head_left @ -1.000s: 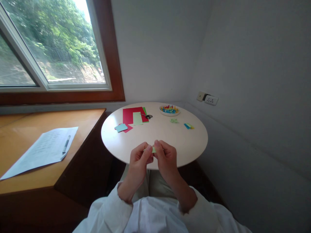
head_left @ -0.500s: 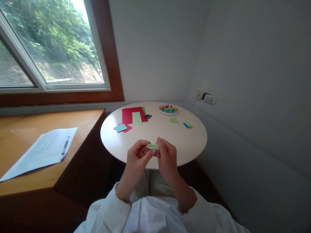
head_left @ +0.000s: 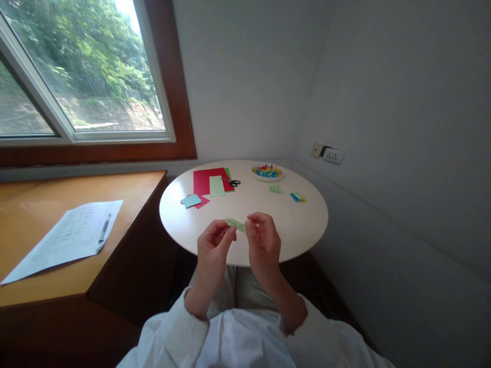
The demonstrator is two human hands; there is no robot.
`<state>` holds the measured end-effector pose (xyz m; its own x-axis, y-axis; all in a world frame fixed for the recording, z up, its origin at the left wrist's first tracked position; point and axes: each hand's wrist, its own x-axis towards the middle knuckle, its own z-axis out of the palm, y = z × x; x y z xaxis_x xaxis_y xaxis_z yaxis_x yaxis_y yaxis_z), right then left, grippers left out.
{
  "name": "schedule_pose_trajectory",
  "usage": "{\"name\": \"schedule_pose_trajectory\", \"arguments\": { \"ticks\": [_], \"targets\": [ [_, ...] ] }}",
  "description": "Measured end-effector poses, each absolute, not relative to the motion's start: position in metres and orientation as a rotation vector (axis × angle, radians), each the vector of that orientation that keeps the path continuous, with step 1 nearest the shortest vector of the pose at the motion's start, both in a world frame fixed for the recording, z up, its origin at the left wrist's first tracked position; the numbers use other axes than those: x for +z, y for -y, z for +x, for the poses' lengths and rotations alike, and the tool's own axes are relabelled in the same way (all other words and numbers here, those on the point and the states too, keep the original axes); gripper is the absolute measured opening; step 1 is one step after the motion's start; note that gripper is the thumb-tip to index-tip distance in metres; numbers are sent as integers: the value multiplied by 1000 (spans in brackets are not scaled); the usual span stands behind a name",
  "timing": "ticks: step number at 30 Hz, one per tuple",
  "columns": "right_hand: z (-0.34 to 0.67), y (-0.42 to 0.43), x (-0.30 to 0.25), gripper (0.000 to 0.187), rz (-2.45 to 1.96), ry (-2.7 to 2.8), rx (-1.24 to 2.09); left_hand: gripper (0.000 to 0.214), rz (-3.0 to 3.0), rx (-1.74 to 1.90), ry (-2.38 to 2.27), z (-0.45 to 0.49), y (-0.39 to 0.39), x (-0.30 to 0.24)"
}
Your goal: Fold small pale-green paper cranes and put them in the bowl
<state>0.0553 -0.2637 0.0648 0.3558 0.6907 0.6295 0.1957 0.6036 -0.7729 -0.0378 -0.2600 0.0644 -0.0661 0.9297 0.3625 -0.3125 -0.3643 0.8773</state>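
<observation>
A small piece of folded light green paper (head_left: 237, 225) is stretched between my two hands, above the near part of the round white table (head_left: 176, 221). My left hand (head_left: 213, 245) pinches its left end between thumb and fingers. At the other end, my right hand (head_left: 264, 239) is closed with thumb and fingertips on the paper. The fingers partly cover both ends. Beyond my hands on the table lie a small pile of light green folded pieces (head_left: 274, 189) and a few blue, green and yellow paper pieces (head_left: 297, 197).
A white dish (head_left: 267, 179) of colourful folded bits stands at the back. Black-handled scissors (head_left: 233, 183) lie by red sheets (head_left: 201, 181), a light green strip (head_left: 217, 187) and pale blue squares (head_left: 191, 201). On the left, a wooden desk (head_left: 141, 189) bears a written sheet (head_left: 57, 243) and a pen (head_left: 104, 228).
My hands have moved slightly apart, showing more of the green paper between them. The paper is now tilted down to the right, where it lay nearly level before.
</observation>
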Motion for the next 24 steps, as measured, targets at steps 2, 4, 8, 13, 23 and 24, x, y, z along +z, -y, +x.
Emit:
{"name": "schedule_pose_trajectory", "arguments": {
  "ticks": [2, 4, 8, 13, 23, 24],
  "targets": [
    [58, 265, 65, 8, -879, 1313, 200, 10, 1202, 1630, -763, -38, 260, 65],
    [60, 266, 65, 11, -851, 1419, 66, 11, 1188, 1630, -752, -37, 259, 65],
    [61, 266, 66, 15, -836, 1491, -45, 13, 1153, 1630, -751, -37, 259, 66],
    [62, 265, 66, 17, -809, 1505, -89, 15, 1140, 1637, -766, -38, 257, 64],
    [61, 260, 61, 25, -777, 1528, -153, 13, 1141, 1692, -797, -36, 257, 61],
    [61, 260, 61, 25, -774, 1529, -162, 13, 1144, 1696, -806, -36, 256, 61]
  ]
}}
